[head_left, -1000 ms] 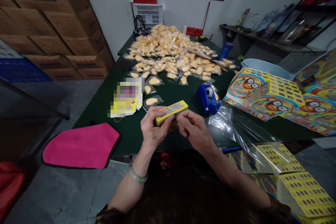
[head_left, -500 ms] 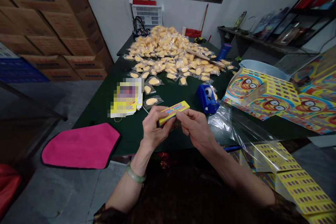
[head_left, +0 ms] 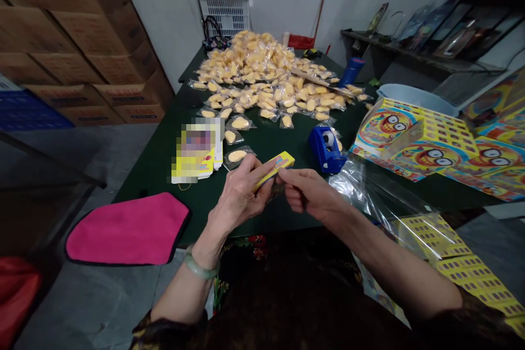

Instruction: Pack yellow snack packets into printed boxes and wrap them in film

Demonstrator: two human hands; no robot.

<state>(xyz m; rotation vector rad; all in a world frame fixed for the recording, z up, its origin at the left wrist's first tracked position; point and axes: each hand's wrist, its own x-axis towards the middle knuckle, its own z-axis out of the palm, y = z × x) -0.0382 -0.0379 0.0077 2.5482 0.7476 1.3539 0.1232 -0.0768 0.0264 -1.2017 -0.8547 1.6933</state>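
Observation:
Both of my hands meet over the near edge of the dark green table. My left hand is closed around a small long yellow box, tilted up to the right. My right hand pinches the box's near end from the right with thumb and fingers together. A green bangle sits on my left wrist. Just beyond the box lies a blue tape dispenser. A flat stack of yellow printed cartons lies to the left.
A big heap of small clear bags with yellow pieces covers the far table. Yellow cartoon boxes and clear film lie right. A pink cloth hangs over the near left edge. Cardboard cartons are stacked at left.
The yellow box has turned more edge-on and tilted, and both hands have shifted slightly up and right around it. The view has dipped a little.

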